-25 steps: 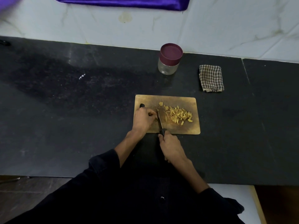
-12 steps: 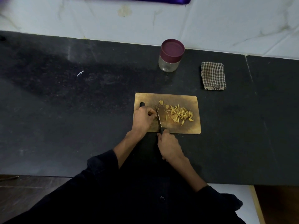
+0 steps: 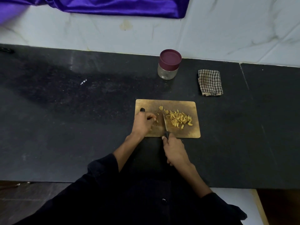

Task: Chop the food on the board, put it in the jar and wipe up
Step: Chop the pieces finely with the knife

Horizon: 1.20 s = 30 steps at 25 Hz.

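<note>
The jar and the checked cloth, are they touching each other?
Apart. The head view shows the jar and the checked cloth separated by a plain strip of bare black counter.

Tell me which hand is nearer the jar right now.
Left. The left hand rests on the board, below and left of the jar. The right hand grips the knife at the board's near edge, farther away.

Dim, soft indoor light. My dark counter [image 3: 65,127] shows a faint grey sheen toward its far left. The pale wall [image 3: 227,30] behind is brightest. Straight edges bow at the frame's borders. My dark sleeves [image 3: 100,172] lose detail in shadow; fine detail looks slightly soft.
</note>
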Each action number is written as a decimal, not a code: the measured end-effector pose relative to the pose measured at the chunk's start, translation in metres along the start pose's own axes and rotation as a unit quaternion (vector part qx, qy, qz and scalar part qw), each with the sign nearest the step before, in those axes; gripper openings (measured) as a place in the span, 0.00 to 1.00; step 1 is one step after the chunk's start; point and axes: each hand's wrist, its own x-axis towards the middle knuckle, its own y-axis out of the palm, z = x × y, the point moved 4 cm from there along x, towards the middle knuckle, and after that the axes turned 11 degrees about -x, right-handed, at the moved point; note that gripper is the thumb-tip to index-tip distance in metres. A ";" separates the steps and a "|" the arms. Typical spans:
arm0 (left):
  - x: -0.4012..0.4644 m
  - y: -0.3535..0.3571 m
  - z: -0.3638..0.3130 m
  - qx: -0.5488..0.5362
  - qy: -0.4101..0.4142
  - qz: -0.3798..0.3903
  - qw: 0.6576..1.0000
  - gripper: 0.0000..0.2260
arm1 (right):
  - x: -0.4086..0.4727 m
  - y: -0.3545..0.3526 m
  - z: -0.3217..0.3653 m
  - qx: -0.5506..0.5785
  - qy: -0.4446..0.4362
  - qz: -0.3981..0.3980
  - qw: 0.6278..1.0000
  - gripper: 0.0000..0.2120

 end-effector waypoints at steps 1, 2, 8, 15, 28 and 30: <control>-0.001 -0.003 0.000 -0.009 -0.001 0.000 1.000 0.07 | -0.002 0.001 0.003 0.002 -0.007 0.004 1.000 0.14; -0.002 -0.006 0.000 -0.015 0.001 -0.005 1.000 0.07 | -0.003 0.002 0.005 0.003 -0.017 0.009 1.000 0.14; -0.007 -0.026 0.000 -0.076 0.014 -0.068 0.995 0.09 | -0.009 0.007 0.022 -0.025 -0.087 0.039 0.995 0.11; -0.013 -0.021 0.003 -0.058 0.005 -0.049 0.997 0.10 | -0.004 -0.015 -0.006 0.013 0.011 0.015 1.000 0.14; -0.023 0.014 -0.023 0.051 0.151 0.015 0.987 0.16 | -0.007 -0.042 -0.036 -0.032 -0.008 -0.131 0.991 0.17; -0.025 0.023 -0.027 0.102 0.208 0.034 0.972 0.20 | -0.010 -0.044 -0.037 -0.028 -0.007 -0.145 0.989 0.17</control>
